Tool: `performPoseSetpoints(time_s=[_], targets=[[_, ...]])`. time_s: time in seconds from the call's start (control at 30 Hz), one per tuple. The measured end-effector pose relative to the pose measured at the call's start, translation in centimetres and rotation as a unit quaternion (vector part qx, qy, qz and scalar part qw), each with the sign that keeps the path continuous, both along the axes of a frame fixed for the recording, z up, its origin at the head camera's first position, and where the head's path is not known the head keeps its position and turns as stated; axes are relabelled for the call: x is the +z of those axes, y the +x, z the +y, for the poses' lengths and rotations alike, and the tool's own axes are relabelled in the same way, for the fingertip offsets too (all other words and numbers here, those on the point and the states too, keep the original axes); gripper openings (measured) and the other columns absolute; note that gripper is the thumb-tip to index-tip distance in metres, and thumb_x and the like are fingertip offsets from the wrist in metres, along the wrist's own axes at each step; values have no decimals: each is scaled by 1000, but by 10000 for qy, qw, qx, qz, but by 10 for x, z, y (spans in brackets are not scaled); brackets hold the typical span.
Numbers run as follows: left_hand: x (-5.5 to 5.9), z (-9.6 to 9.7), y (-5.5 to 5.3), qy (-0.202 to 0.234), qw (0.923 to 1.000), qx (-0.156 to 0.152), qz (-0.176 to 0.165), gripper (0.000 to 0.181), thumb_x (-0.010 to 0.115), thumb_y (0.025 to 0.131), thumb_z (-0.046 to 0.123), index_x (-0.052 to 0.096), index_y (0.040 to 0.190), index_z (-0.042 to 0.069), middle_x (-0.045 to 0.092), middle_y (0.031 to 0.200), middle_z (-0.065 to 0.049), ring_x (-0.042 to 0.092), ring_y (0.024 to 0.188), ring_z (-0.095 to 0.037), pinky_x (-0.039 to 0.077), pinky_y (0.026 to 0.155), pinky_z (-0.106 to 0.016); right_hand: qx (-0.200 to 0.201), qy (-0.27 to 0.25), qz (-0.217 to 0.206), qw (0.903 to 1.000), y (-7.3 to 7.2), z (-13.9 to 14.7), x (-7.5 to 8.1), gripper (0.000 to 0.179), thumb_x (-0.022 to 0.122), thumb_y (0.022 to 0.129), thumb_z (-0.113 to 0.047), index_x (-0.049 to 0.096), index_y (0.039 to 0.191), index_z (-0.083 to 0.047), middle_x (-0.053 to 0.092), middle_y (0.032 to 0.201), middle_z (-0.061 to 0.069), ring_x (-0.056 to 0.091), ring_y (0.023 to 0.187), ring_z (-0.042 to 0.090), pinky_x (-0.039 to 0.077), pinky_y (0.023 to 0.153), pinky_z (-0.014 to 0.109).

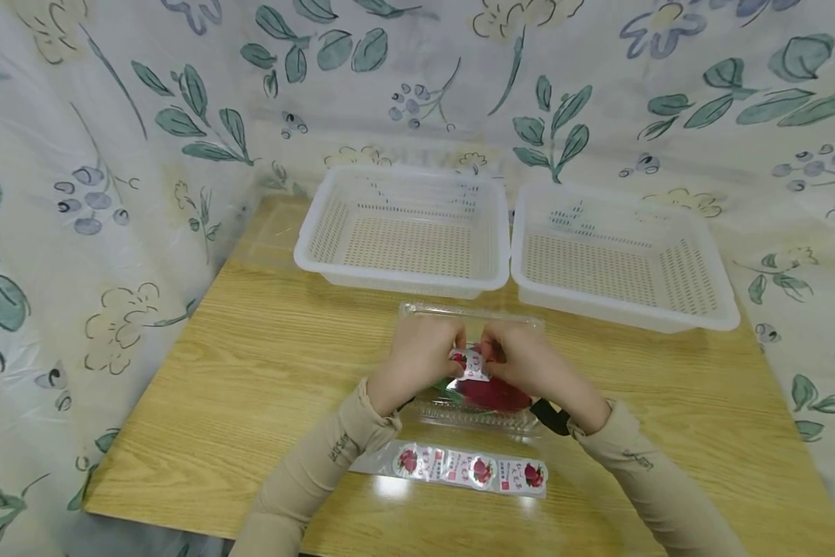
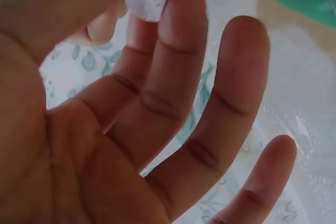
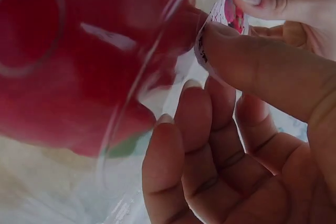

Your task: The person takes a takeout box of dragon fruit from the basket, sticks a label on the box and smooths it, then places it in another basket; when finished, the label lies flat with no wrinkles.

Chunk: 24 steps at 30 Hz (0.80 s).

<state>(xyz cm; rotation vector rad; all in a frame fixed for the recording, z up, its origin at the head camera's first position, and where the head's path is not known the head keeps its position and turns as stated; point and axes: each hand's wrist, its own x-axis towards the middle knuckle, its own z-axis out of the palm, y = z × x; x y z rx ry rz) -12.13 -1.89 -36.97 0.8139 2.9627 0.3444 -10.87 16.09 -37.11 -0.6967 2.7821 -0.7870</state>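
Both hands hold one small label sticker (image 1: 473, 365), white with print and a red fruit picture, over a clear plastic box (image 1: 473, 422). My left hand (image 1: 424, 352) pinches its left side with thumb and forefinger; the other fingers spread loosely in the left wrist view. On the right edge, my right hand (image 1: 528, 360) grips it between thumb and fingers, and the sticker (image 3: 218, 11) bends a little there. Under the box's clear plastic lies a smooth red fruit-like object (image 3: 68, 77) with pointed lobes and some green beside it. The hands hide part of the box.
A strip of similar stickers (image 1: 473, 468) lies in front of the box near the table's front edge. Behind stand two white perforated baskets, a left basket (image 1: 403, 280) and a right basket (image 1: 626, 311). Floral curtain (image 1: 389, 100) surrounds the wooden table (image 1: 250, 387).
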Motion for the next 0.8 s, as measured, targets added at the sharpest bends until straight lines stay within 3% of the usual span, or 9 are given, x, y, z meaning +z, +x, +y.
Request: performPoseSetpoints(time_s=[0.2,0.33,0.47,0.6,0.7,0.8], targets=[[0,1,8,-378,9986,-185,333,42,88,59,46,67,86,23,70,78,7,66,74,-14,49,73,-34,68,-28,290,9996,7,2,-3,28,83,71,-5,56,79,-10,57,70,-1,51,65,11,43,58,23],[-2,1,22,-558,9961,-121,676,52,85,64,48,65,102,19,70,96,4,67,89,-18,50,83,-37,173,185,904,9956,17,3,-7,32,85,69,-7,61,90,-6,63,84,4,59,79,20,50,70,32],[-9,2,43,-780,9928,-75,903,59,78,74,50,61,119,16,65,117,-2,63,105,-23,51,90,-41,245,493,1807,9820,33,0,-13,34,84,71,-9,64,98,-5,64,101,11,60,95,30,52,83,43],[-21,6,61,-786,9855,-80,1503,63,73,80,51,58,130,16,60,131,-8,60,116,-29,51,93,-44,143,642,2407,9684,49,-4,-21,37,84,73,-15,66,104,-3,62,109,18,59,96,34,53,82,46],[-30,7,69,-657,9788,-135,1937,64,72,83,47,54,137,18,55,140,-8,53,127,-33,49,99,-48,-23,924,2552,9625,60,-7,-26,43,82,76,-21,66,112,-3,62,118,20,59,101,36,54,83,49],[-37,7,71,-582,9730,-390,2201,62,71,85,41,52,139,17,54,142,-2,49,133,-30,45,105,-50,-182,1114,2487,9620,67,-7,-29,43,79,80,-23,65,116,-3,62,125,20,59,108,38,53,85,53]])
